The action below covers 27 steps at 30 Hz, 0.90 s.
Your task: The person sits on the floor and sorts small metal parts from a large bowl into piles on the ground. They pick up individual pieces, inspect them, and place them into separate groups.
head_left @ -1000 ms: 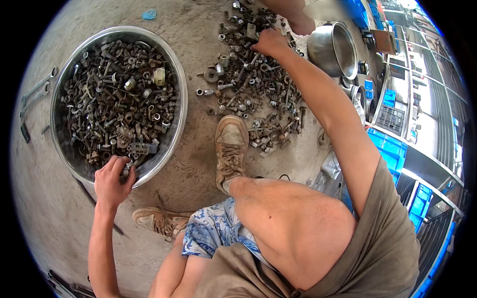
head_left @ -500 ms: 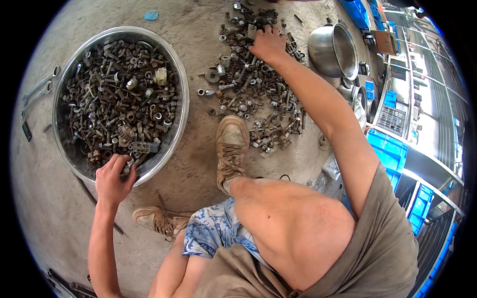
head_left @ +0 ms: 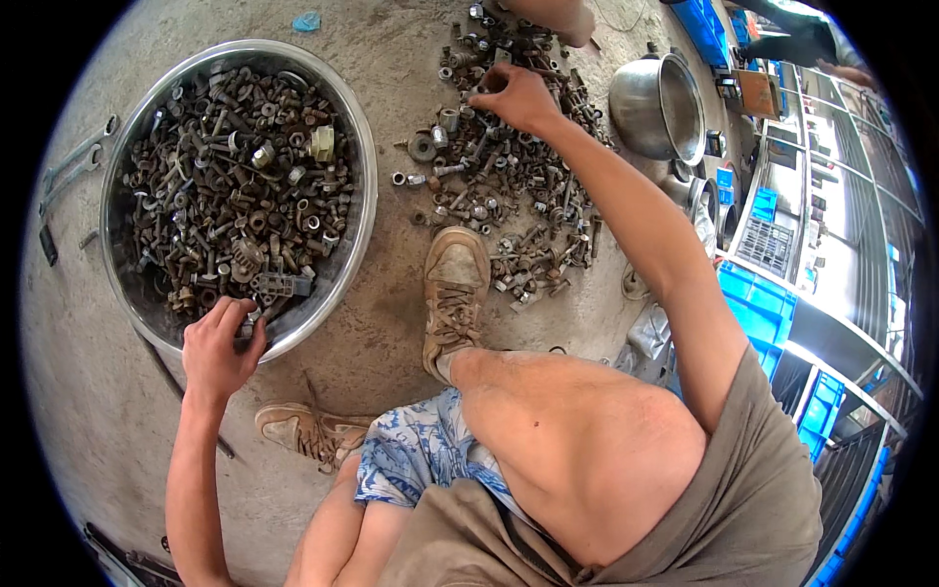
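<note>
At the near rim of a wide steel basin (head_left: 364,210), my left hand (head_left: 223,342) is curled with thumb and fingers around a small shiny metal piece (head_left: 248,327), whose exact kind is partly hidden. Rusty and bright bolts and nuts (head_left: 225,176) fill the basin, among them a larger pale hex fitting (head_left: 322,144) and a flat grey bracket (head_left: 281,285). Over a loose heap of similar hardware (head_left: 509,161) on the floor, my right hand (head_left: 518,98) is closed, thumb against fingers at the heap's left side. Whatever it pinches is too small to tell.
Another person's hand (head_left: 562,15) reaches over the heap's far end. A steel pot (head_left: 650,108) lies tipped to the right of it. Wrenches (head_left: 78,171) rest left of the basin. My shoe (head_left: 456,284) stands between basin and heap. Blue crates (head_left: 758,303) line the right.
My right hand has drawn slightly left and closed its fingers together. The other person's hand has come in at the top. My left hand stays at the basin rim.
</note>
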Each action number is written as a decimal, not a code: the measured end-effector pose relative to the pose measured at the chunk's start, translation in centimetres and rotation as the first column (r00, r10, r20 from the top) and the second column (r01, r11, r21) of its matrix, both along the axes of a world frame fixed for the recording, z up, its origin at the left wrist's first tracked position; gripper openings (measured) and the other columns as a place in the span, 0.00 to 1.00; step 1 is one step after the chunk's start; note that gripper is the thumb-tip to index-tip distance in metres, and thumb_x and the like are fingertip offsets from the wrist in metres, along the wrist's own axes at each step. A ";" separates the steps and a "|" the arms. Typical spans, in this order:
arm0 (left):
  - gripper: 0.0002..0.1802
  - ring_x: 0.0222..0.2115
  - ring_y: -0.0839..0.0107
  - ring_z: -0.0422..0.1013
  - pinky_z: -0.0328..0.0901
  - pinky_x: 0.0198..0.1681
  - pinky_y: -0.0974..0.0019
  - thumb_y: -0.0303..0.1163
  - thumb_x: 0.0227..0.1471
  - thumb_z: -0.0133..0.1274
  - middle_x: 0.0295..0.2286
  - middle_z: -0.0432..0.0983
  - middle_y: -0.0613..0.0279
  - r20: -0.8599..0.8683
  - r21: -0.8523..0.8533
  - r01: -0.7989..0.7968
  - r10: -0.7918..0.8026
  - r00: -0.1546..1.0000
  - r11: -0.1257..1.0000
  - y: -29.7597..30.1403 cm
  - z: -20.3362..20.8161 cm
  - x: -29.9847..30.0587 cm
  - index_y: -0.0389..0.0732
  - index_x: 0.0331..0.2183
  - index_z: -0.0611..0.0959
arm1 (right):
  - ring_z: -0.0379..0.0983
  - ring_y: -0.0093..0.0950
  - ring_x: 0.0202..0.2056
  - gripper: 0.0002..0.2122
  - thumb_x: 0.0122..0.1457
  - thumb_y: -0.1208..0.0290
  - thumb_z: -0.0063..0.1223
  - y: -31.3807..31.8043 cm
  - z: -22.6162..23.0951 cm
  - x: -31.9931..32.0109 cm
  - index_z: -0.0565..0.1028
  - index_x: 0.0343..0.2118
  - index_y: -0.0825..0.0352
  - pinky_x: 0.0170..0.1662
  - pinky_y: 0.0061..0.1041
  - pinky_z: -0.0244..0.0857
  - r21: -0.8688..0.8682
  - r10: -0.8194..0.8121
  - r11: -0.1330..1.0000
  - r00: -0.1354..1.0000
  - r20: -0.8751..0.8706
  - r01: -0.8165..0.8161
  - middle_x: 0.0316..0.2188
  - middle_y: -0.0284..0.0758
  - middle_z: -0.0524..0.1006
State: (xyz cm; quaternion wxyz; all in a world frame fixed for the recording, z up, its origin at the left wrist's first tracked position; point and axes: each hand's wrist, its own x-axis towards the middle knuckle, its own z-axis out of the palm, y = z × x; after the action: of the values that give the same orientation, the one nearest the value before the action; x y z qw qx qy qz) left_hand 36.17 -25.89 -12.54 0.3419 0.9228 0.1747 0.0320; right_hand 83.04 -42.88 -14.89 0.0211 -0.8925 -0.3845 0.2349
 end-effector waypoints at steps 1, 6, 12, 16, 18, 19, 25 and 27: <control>0.09 0.24 0.60 0.74 0.68 0.26 0.62 0.28 0.44 0.60 0.25 0.73 0.59 -0.011 0.003 0.000 0.000 1.000 1.000 0.0 0.0 -0.1 0.39 0.31 0.80 | 0.76 0.33 0.43 0.25 0.49 0.55 0.64 0.4 0.4 -0.7 0.75 0.47 0.65 0.49 0.34 0.71 0.036 -0.067 0.996 0.975 -0.214 0.076 0.44 0.35 0.77; 0.09 0.24 0.60 0.73 0.68 0.26 0.62 0.28 0.44 0.60 0.25 0.73 0.59 -0.035 0.002 -0.002 0.002 0.999 1.000 0.1 -0.1 -0.2 0.39 0.31 0.80 | 0.77 0.29 0.36 0.16 0.56 0.69 0.59 1.4 0.9 -5.4 0.72 0.45 0.69 0.44 0.32 0.72 0.037 -0.124 0.790 0.218 -0.968 0.612 0.37 0.35 0.78; 0.08 0.24 0.60 0.74 0.68 0.26 0.62 0.28 0.44 0.60 0.25 0.73 0.59 -0.036 0.011 0.006 -0.005 0.999 1.000 0.1 -0.1 -0.2 0.39 0.31 0.79 | 0.77 0.27 0.35 0.15 0.59 0.76 0.51 3.4 3.3 -7.9 0.71 0.50 0.68 0.47 0.31 0.71 -0.050 0.065 0.837 -0.189 -0.980 0.545 0.38 0.35 0.78; 0.08 0.24 0.59 0.74 0.68 0.26 0.62 0.28 0.44 0.60 0.25 0.74 0.59 -0.024 0.004 0.001 -0.001 1.000 1.000 0.1 -0.1 -0.2 0.39 0.31 0.80 | 0.77 0.26 0.36 0.16 0.58 0.79 0.51 3.8 3.9 -8.6 0.71 0.51 0.68 0.49 0.32 0.71 -0.005 0.088 0.858 -0.157 -0.984 0.514 0.41 0.36 0.78; 0.08 0.24 0.59 0.74 0.68 0.26 0.62 0.28 0.45 0.60 0.25 0.74 0.59 -0.025 0.008 -0.002 0.003 1.000 1.000 0.1 0.0 0.0 0.39 0.31 0.80 | 0.77 0.26 0.38 0.17 0.58 0.80 0.51 3.9 4.1 -8.9 0.71 0.51 0.69 0.49 0.32 0.71 0.028 0.092 0.864 -0.103 -0.990 0.503 0.42 0.37 0.78; 0.08 0.24 0.59 0.74 0.68 0.26 0.62 0.28 0.45 0.60 0.25 0.74 0.59 -0.022 0.009 -0.001 0.001 1.000 1.000 0.1 0.0 0.0 0.39 0.31 0.80 | 0.77 0.25 0.39 0.17 0.57 0.80 0.52 4.0 4.1 -9.2 0.71 0.51 0.69 0.49 0.31 0.71 0.037 0.085 0.864 -0.073 -0.994 0.503 0.42 0.38 0.78; 0.08 0.24 0.59 0.74 0.68 0.27 0.61 0.29 0.45 0.60 0.26 0.75 0.59 -0.025 0.001 -0.007 0.007 1.000 1.000 0.0 -0.1 -0.3 0.39 0.31 0.80 | 0.76 0.22 0.41 0.17 0.56 0.74 0.59 5.0 5.2 -11.6 0.73 0.49 0.69 0.45 0.25 0.72 0.155 0.049 0.908 0.268 -0.962 0.390 0.44 0.38 0.78; 0.08 0.24 0.59 0.74 0.68 0.27 0.61 0.29 0.45 0.60 0.26 0.75 0.59 -0.037 0.001 -0.005 0.005 0.999 1.000 0.1 -0.1 -0.4 0.39 0.31 0.80 | 0.76 0.22 0.40 0.18 0.55 0.70 0.63 5.5 6.1 -12.5 0.75 0.47 0.69 0.44 0.23 0.72 0.207 0.064 0.921 0.397 -0.916 0.329 0.42 0.37 0.79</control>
State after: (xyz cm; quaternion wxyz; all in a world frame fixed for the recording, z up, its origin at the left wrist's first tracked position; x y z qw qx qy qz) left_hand 35.81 -25.82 -12.61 0.3379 0.9230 0.1835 0.0158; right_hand 70.59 -37.43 -8.79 0.4066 -0.6281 -0.2724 0.6050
